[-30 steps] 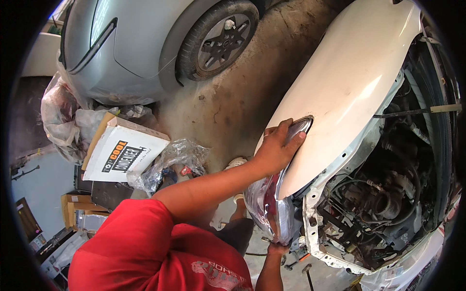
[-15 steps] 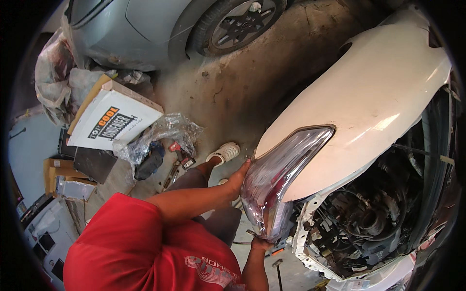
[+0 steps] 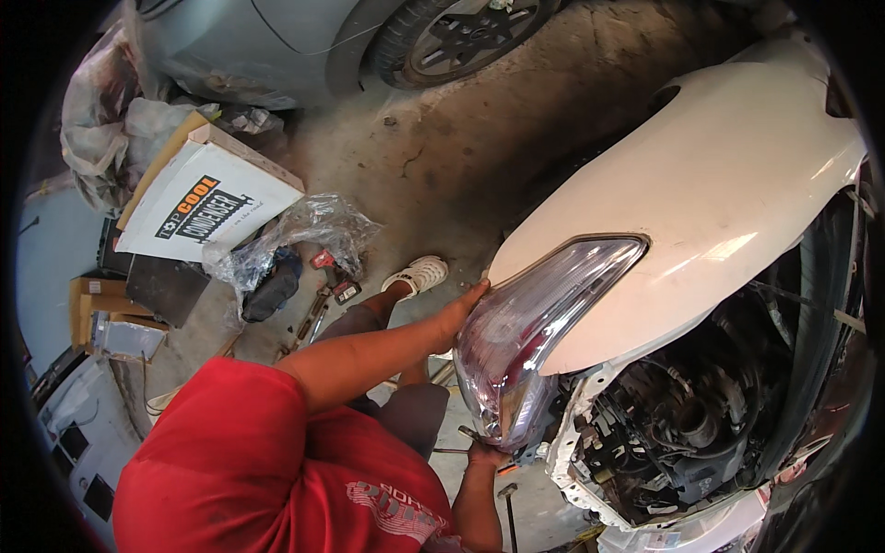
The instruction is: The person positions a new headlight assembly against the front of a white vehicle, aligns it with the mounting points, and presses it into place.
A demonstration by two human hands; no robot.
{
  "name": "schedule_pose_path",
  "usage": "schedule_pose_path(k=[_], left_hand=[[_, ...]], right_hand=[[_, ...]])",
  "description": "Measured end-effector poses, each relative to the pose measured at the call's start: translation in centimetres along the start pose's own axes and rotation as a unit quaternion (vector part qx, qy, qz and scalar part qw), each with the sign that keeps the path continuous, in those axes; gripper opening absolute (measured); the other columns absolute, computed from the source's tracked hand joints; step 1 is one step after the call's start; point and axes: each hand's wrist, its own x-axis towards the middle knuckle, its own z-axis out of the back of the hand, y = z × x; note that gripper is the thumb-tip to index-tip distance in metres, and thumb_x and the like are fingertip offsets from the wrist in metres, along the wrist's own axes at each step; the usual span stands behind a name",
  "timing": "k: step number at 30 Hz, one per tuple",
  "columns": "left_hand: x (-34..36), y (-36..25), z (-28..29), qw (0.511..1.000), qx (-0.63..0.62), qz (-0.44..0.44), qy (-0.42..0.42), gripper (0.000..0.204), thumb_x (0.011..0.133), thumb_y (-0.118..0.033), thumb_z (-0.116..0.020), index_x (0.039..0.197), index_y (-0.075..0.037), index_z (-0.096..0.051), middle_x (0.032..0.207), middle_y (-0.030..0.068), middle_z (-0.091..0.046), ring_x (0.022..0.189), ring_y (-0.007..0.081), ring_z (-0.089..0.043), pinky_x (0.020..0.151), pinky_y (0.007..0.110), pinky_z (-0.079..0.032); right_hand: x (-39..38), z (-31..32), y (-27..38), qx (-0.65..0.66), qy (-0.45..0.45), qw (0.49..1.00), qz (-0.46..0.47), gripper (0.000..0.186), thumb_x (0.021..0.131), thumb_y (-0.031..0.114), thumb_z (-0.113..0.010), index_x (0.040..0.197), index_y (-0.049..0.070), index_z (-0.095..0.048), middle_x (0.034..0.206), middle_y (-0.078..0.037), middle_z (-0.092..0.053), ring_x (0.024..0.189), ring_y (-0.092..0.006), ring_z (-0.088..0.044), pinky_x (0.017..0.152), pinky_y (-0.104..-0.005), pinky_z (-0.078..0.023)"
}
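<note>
My left hand (image 3: 461, 313) grips the left edge of a clear headlight assembly (image 3: 539, 323), where it meets the pale fender (image 3: 682, 175), its fingers partly hidden along that edge. My right hand (image 3: 487, 453) is closed round the headlight's lower end, beside a small metal piece whose kind I cannot make out. The headlight sits in the fender's cutout, beside the bare white front body frame (image 3: 581, 405) and the exposed engine bay (image 3: 691, 419).
A silver-blue car's wheel (image 3: 452, 41) is at top. On the floor at left lie a white carton (image 3: 217, 170), crumpled plastic (image 3: 327, 217), a red cordless tool (image 3: 327, 267), long tools (image 3: 304, 327) and cardboard boxes (image 3: 106, 304). My sandalled foot (image 3: 419, 276) is below the fender.
My left hand has moved from across the headlight's top down to its left edge, uncovering the lens. My right hand stays at the lower end. The view has shifted, showing more fender.
</note>
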Motion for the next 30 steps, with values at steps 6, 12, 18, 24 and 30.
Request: schedule_pose_path(k=[6, 12, 18, 24, 30], left_hand=[[1.2, -0.7, -0.1, 0.998, 0.002, 0.039, 0.043, 0.078, 0.098, -0.065, -0.047, 0.152, -0.008, -0.041, 0.148, 0.0119, -0.05, 0.133, 0.027, -0.049, 0.112, 0.043, -0.038], [3.0, 0.2, 2.0, 0.991, -0.019, 0.093, 0.093, 0.084, 0.096, -0.074, -0.037, 0.152, -0.011, -0.04, 0.149, 0.0124, -0.05, 0.133, 0.0305, -0.049, 0.113, 0.047, -0.037], [0.4, -1.5, -1.0, 0.991, 0.008, 0.067, 0.113, 0.092, 0.087, -0.081, -0.044, 0.15, -0.013, -0.045, 0.145, 0.0128, -0.053, 0.131, 0.0291, -0.051, 0.113, 0.047, -0.039], [1.4, -0.8, -0.7, 0.992, -0.008, 0.019, 0.121, 0.083, 0.088, -0.075, -0.054, 0.147, -0.016, -0.048, 0.134, 0.0068, -0.06, 0.115, 0.0248, -0.06, 0.102, 0.044, -0.049], [1.6, -0.4, -0.8, 0.997, -0.013, 0.019, 0.067, 0.065, 0.094, -0.062, -0.053, 0.137, -0.014, -0.057, 0.123, 0.0072, -0.065, 0.106, 0.023, -0.064, 0.096, 0.04, -0.054]], right_hand=[[-0.5, 0.3, 0.1, 0.021, -0.072, 0.997, 0.009, 0.059, 0.101, 0.041, -0.039, 0.151, 0.01, -0.041, 0.152, -0.014, -0.046, 0.135, -0.0364, -0.048, 0.114, -0.0558, -0.037], [-2.1, -4.0, 0.8, 0.012, -0.148, 0.989, -0.006, 0.056, 0.101, 0.04, -0.039, 0.148, 0.009, -0.045, 0.15, -0.013, -0.048, 0.133, -0.0334, -0.05, 0.112, -0.0516, -0.041], [0.0, 0.0, 0.0, 0.028, -0.146, 0.989, -0.002, 0.055, 0.1, 0.042, -0.046, 0.146, 0.011, -0.048, 0.147, -0.011, -0.051, 0.129, -0.0321, -0.054, 0.104, -0.0452, -0.05], [1.8, 3.4, -0.7, 0.061, -0.113, 0.992, -0.004, 0.052, 0.1, 0.043, -0.046, 0.139, 0.011, -0.055, 0.142, -0.01, -0.057, 0.128, -0.0338, -0.054, 0.107, -0.0479, -0.047], [0.0, 0.4, 0.7, -0.006, -0.165, 0.986, 0.004, 0.037, 0.098, 0.039, -0.05, 0.12, 0.014, -0.065, 0.11, -0.004, -0.069, 0.092, -0.0239, -0.064, 0.07, -0.0394, -0.051]])
